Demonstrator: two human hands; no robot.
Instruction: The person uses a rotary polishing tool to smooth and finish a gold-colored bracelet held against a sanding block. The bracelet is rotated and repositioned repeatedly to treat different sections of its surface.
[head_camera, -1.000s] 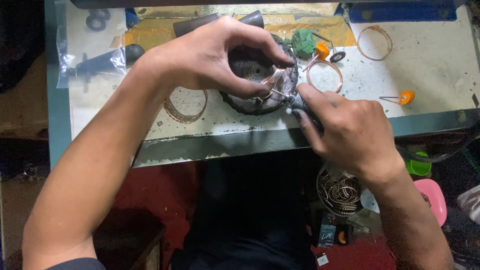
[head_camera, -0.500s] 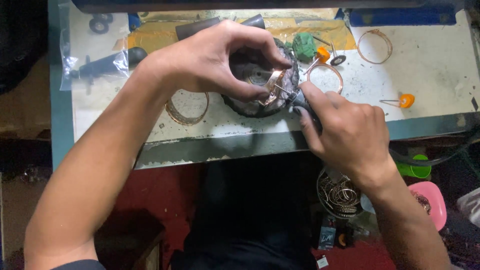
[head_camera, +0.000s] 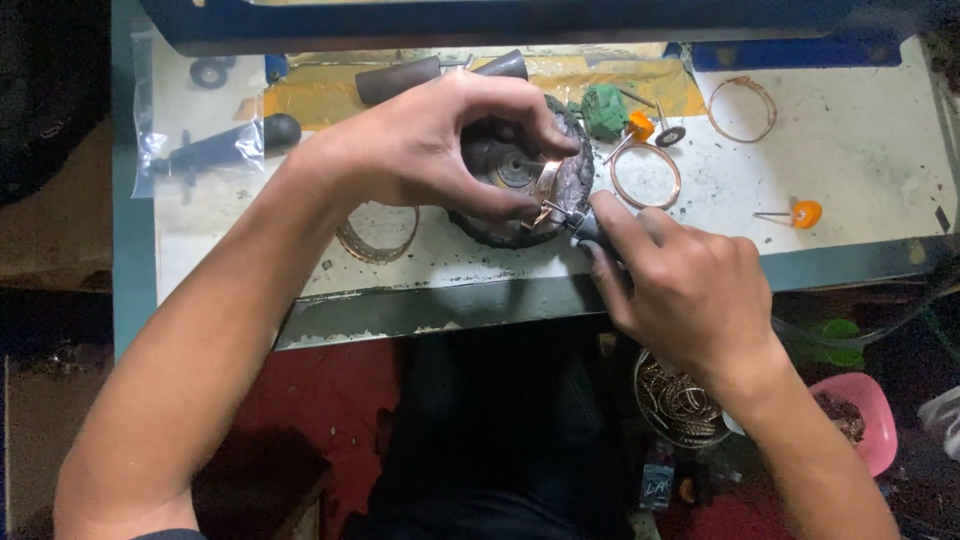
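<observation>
Left grip (head_camera: 440, 150) pinched a copper bangle (head_camera: 545, 190) over the dark round block (head_camera: 575, 180) mid-surface; right grip (head_camera: 680, 290), just near of it, clasped a rotary handpiece (head_camera: 585, 225) touching the bangle.

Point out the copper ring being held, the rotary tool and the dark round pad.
copper ring (head_camera: 546, 192), head view, on its band between the fingers.
rotary tool (head_camera: 585, 226), head view, on its dark nose.
dark round pad (head_camera: 578, 172), head view, on its right rim.
</observation>
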